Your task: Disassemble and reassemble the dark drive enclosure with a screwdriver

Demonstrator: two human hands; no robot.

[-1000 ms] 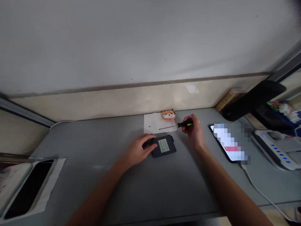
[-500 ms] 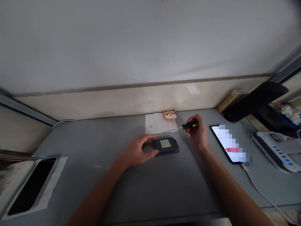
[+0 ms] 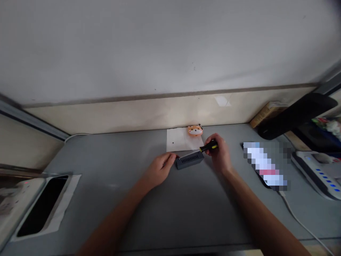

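A dark, slotted box [image 3: 189,163] is tilted on the grey desk, with its vented side showing. My left hand [image 3: 157,169] is closed at the box's left end, thumb and fingers pinched at the corner. In my right hand [image 3: 220,153] is a black-and-yellow screwdriver [image 3: 210,146], gripped by its handle. Its thin shaft runs left along the top of the box, and the tip is close to my left fingertips. Whether the tip touches a screw is too small to tell. Behind the box lies a white paper [image 3: 178,137] bearing a tiny dark speck [image 3: 173,143].
An orange animal-faced case [image 3: 195,130] rests on the paper. To the right are a lit phone [image 3: 262,163] on a white cable [image 3: 293,213], a power strip [image 3: 317,174] and a black cylinder [image 3: 295,117]. A dark-screened phone [image 3: 44,204] lies at left.
The box has turned from lying label-up to showing its vented side. My left fingers have closed in at its corner. The screwdriver has come down and left onto the box.
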